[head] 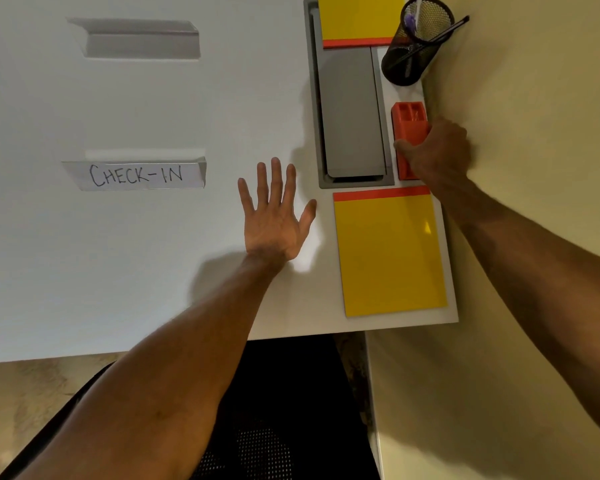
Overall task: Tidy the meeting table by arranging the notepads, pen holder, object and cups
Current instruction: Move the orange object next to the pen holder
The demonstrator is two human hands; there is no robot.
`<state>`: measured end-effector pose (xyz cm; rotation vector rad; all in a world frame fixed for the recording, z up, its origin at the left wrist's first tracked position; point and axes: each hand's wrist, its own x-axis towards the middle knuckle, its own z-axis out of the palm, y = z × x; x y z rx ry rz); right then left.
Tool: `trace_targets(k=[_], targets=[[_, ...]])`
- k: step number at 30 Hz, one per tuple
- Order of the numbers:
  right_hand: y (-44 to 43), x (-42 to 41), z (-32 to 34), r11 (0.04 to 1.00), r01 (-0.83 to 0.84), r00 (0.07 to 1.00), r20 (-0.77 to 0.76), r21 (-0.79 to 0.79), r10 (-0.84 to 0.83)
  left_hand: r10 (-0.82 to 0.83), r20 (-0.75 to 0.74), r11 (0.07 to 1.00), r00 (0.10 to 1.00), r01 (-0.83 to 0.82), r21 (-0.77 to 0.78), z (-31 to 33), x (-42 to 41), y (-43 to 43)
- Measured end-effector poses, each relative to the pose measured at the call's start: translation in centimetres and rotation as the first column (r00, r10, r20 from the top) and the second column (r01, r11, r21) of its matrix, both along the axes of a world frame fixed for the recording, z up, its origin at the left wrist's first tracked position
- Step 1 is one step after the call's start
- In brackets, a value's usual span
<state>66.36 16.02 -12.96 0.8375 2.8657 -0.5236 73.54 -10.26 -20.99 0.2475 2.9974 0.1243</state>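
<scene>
- Gripping the orange plastic box with open compartments [409, 123], the right hand [433, 147] curls round its near end, thumb on the left face. The hold looks meant to slide or square the box along the edge of the white surface [153, 271].
- The box stands in the narrow strip between the grey recessed cable hatch [352, 116] and the surface's right edge. It is roughly in line with the black mesh pen holder [416, 43] beyond it and the yellow notepad with a red binding strip [390, 258] just in front.
- The left hand [274, 216] lies released, palm down with fingers spread beside that notepad, grasping nothing — probably a brace while the other arm reaches.
- A second yellow notepad [361, 19] overlaps the hatch's far end; its top is cut off by the frame.
- Two folded white paper cards sit well to the left: the near card [136, 174] is lettered "CHECK-IN", and the far card [139, 39] shows a blank side.
- The right hand hides the box's near end, and what its compartments hold is too dim to tell. No cups show — whether any remain to be arranged cannot be judged.
</scene>
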Motion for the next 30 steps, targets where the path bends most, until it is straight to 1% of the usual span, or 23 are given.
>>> trace_targets(k=[3, 5, 8, 10, 11, 13, 16, 21, 23, 26, 30], targets=[[-0.2, 0.5, 0.4, 1.000, -0.013, 1.000, -0.008, -0.004, 0.013, 0.005, 0.063, 1.000, 0.998, -0.004, -0.001, 0.3, -0.2, 0.0], [-0.4, 1.2, 0.8, 0.999, -0.038, 0.999, -0.031, 0.023, 0.039, 0.004, 0.132, 1.000, 0.991, -0.003, -0.010, 0.6, -0.5, -0.1], [-1.2, 3.3, 2.0, 0.993, -0.093, 0.987, -0.124, 0.076, 0.102, -0.034, 0.288, 0.999, 0.957, 0.032, 0.011, 1.6, -1.3, -0.3], [-2.1, 5.2, 3.0, 0.991, -0.114, 0.969, -0.211, 0.074, 0.128, -0.086, 0.364, 0.995, 0.927, 0.060, 0.083, 3.4, -1.9, -0.9], [-2.7, 6.2, 3.5, 0.989, -0.134, 0.959, -0.244, 0.056, 0.144, -0.121, 0.361, 0.989, 0.925, 0.080, 0.127, 4.5, -1.9, -1.5], [-4.4, 8.0, 4.5, 0.980, -0.200, 0.939, -0.281, 0.013, 0.196, -0.181, 0.270, 0.975, 0.945, 0.137, 0.176, 7.0, -1.1, -3.0], [-7.3, 10.6, 6.0, 0.943, -0.332, 0.903, -0.298, -0.025, 0.310, -0.183, 0.163, 0.963, 0.969, 0.143, 0.228, 11.0, 1.6, -5.1], [-13.9, 13.4, 8.9, 0.838, -0.544, 0.813, -0.276, -0.044, 0.513, -0.093, 0.085, 0.974, 0.992, 0.073, 0.215, 16.9, 6.4, -10.7], [-16.6, 14.3, 10.5, 0.774, -0.632, 0.750, -0.277, -0.030, 0.601, -0.057, 0.056, 0.980, 0.997, 0.046, 0.191, 19.2, 8.1, -13.7], [-20.9, 15.6, 13.0, 0.662, -0.747, 0.626, -0.276, 0.059, 0.730, -0.011, 0.050, 0.987, 0.999, 0.003, 0.162, 22.2, 10.4, -18.8], [-26.9, 17.2, 16.8, 0.586, -0.810, 0.564, -0.253, 0.016, 0.786, 0.074, 0.001, 0.983, 0.997, -0.073, 0.169, 25.3, 13.6, -26.1]])
